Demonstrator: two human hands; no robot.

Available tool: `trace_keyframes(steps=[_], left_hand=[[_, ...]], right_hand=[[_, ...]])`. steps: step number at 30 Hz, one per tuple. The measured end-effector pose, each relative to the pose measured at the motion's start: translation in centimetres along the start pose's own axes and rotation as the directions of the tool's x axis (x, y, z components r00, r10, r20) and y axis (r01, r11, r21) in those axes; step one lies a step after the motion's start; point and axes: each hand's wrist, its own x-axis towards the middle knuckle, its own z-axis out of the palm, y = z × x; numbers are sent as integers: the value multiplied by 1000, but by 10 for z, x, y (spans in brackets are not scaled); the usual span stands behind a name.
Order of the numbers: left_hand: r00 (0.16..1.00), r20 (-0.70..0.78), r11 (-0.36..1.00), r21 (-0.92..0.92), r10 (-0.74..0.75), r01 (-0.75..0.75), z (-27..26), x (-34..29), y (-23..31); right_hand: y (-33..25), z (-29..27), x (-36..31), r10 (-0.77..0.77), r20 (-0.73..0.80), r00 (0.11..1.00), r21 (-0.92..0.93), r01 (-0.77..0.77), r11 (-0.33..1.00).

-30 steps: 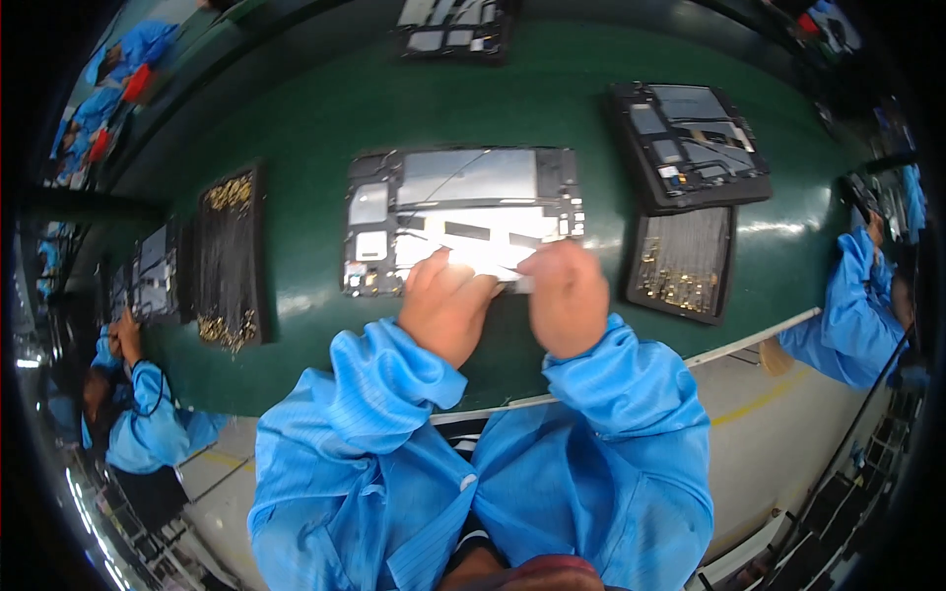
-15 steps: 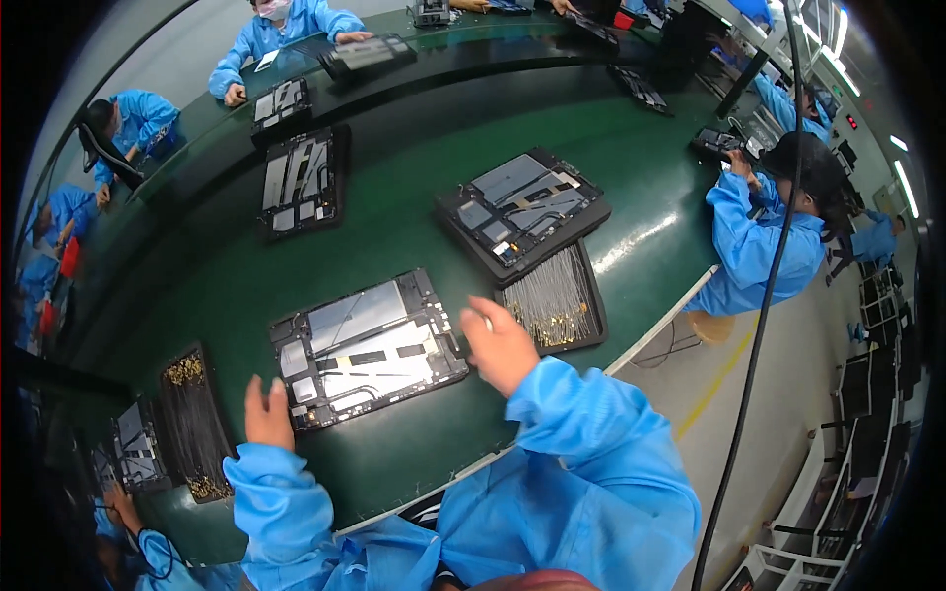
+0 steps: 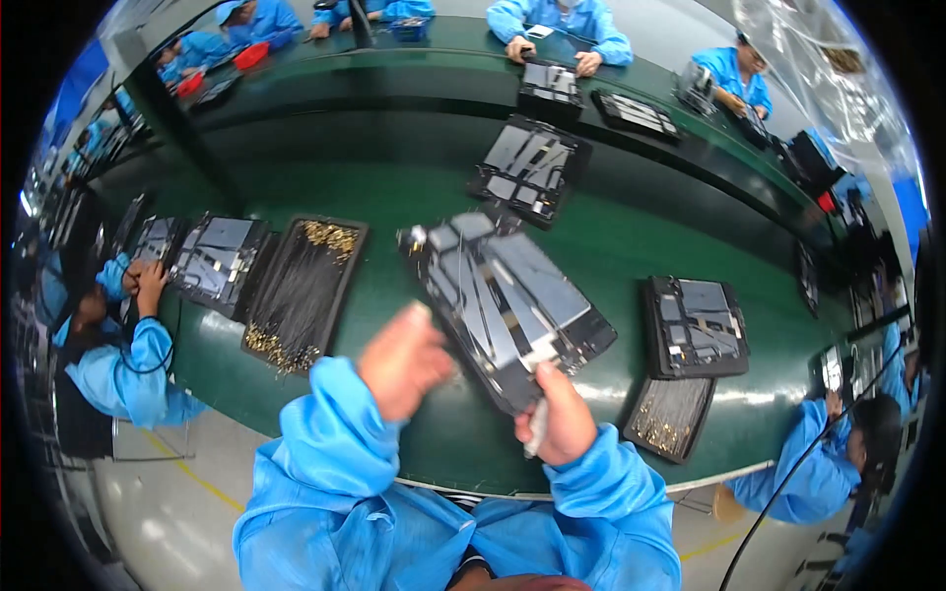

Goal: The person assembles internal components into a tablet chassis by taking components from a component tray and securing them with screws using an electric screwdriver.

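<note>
In the head view, the right hand (image 3: pixel 567 428) pinches a white stick (image 3: pixel 537 430) and the 5 o'clock end of an open tablet (image 3: pixel 507 300) over the table (image 3: pixel 448 448). The left hand (image 3: pixel 402 362), blurry at its 8 o'clock, looks loosely spread. Grey plates (image 3: pixel 544 288) are already in; what's left, I can't tell.

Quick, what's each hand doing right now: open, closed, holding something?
Left hand: loosely open, blurred, nothing visible in it.
Right hand: closed on the near end of a tablet-like device and a slim white object.

Left hand (image 3: pixel 404 362) loose, blurred; right hand (image 3: pixel 564 422) gripping.
</note>
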Motion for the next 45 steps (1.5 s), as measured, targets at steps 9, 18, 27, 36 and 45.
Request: trace_keyframes(steps=[9, 18, 27, 36, 45], left_hand=[[994, -48, 982, -162, 93, -100, 10, 13, 44], [851, -396, 843, -268, 344, -466, -70, 185, 105], [966, -234, 987, -89, 113, -137, 26, 239, 33], [947, -309, 971, -186, 85, -148, 4, 274, 27], [798, -255, 819, 362, 546, -445, 34, 157, 54]], right_hand=[[-5, 66, 40, -129, 202, 971, -357, 195, 913], [57, -12, 33, -22, -77, 997, -309, -3, 951], [52, -31, 42, 149, 167, 975, -127, -129, 983], [52, -36, 46, 327, 289, 900, -115, -307, 945], [55, -26, 42, 427, 307, 850, -253, -360, 898]])
